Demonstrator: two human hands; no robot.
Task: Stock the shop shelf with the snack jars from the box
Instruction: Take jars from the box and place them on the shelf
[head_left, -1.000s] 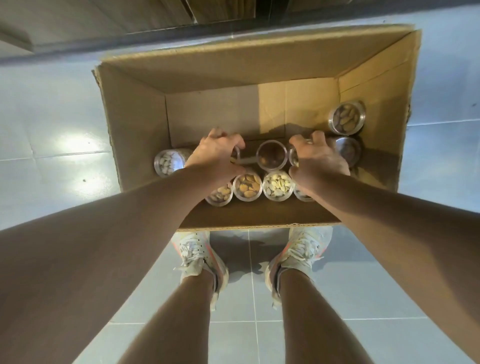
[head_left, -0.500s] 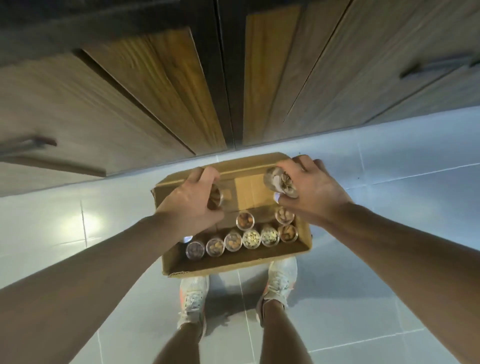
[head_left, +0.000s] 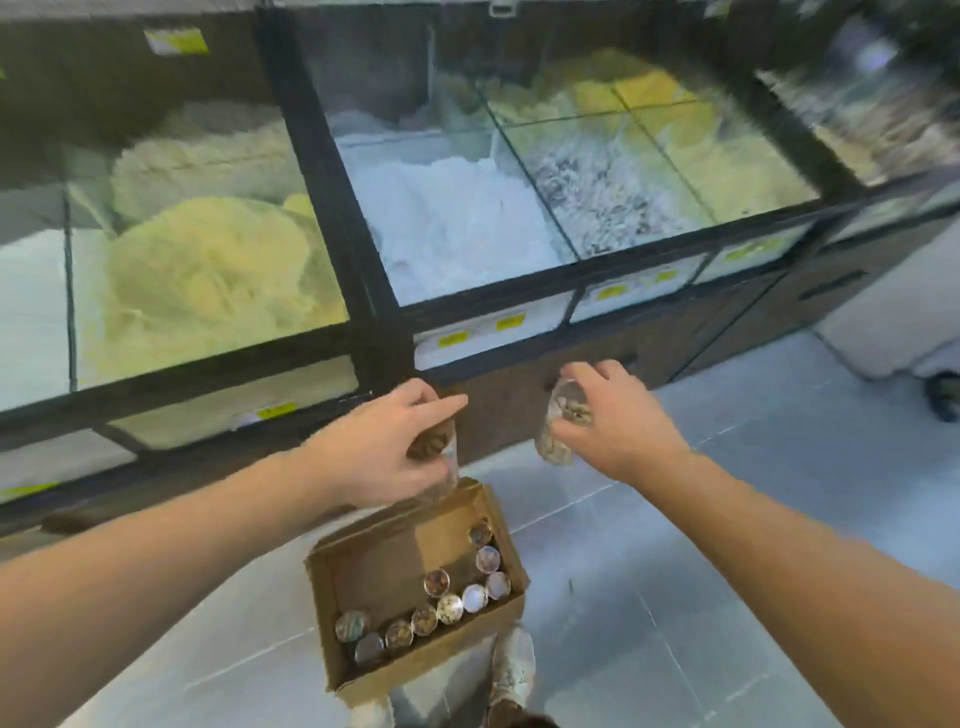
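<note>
My left hand (head_left: 387, 449) grips a clear snack jar (head_left: 441, 457) of brown pieces, held above the cardboard box (head_left: 374, 561). In my right hand (head_left: 615, 421) is a second clear jar (head_left: 558, 423) of pale nuts, tilted, in front of the counter's dark base. The open box stands on the tiled floor below both hands, with several lidded jars (head_left: 449, 608) lined along its near and right sides. The view is blurred by motion.
A black-framed glass display counter (head_left: 374, 291) fills the upper view, holding heaps of yellow, white and speckled snacks. Yellow price tags (head_left: 511, 323) run along its front edge. Wooden cabinet doors (head_left: 737, 322) lie under it. My shoes (head_left: 511, 670) stand just behind the box.
Both hands have lifted a jar each out of the box and risen well above it. The view has swung up from the box and cabinet doors to the glass counter.
</note>
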